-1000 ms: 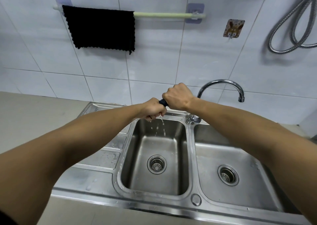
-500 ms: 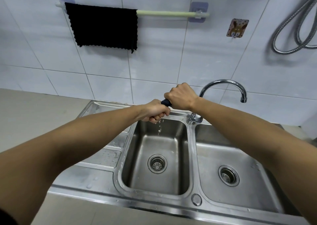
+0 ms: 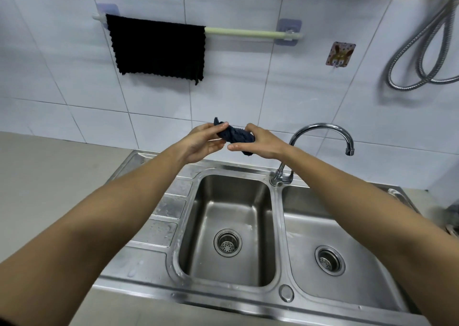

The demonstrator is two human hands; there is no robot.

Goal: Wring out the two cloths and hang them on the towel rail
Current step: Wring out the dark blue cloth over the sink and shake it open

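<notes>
A twisted dark blue cloth [image 3: 236, 135] is held between both hands above the back rim of the left sink basin [image 3: 231, 229]. My left hand [image 3: 205, 143] pinches its left end with loosened fingers. My right hand [image 3: 260, 143] cups its right end, fingers partly spread. A black cloth [image 3: 157, 48] hangs flat over the left half of the pale green towel rail [image 3: 250, 33] on the tiled wall. The rail's right half is bare.
A chrome faucet [image 3: 320, 139] arches to the right of my hands, behind the divider to the right basin [image 3: 347, 251]. A ribbed drainboard [image 3: 165, 207] lies left of the basins. A wall hook [image 3: 339, 53] and a metal shower hose [image 3: 427, 52] hang at the right.
Both fists were clenched tight on the cloth with water dripping. Now the hands have risen slightly and loosened, and the bunched cloth shows between them; no drips are visible.
</notes>
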